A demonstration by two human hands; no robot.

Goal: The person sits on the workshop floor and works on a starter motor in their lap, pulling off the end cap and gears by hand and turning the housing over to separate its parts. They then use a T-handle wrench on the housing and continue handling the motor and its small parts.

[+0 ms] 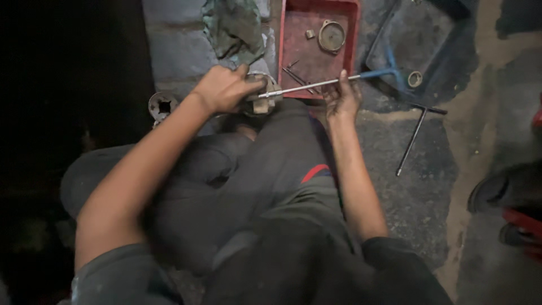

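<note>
Two hands work over the knees. Left hand (224, 87) wraps around a metal part (263, 97) by the red tray (293, 34). Right hand (342, 96) pinches a long wrench (316, 85) stuck into the part. Another wrench (415, 135) lies on the floor, and a rag (234, 25) sits beside the tray.

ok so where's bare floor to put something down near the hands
Bare floor lies right of the right hand, below the loose T-handle wrench. The red tray has room on its left side. It is crowded around the left hand and metal part.
</note>
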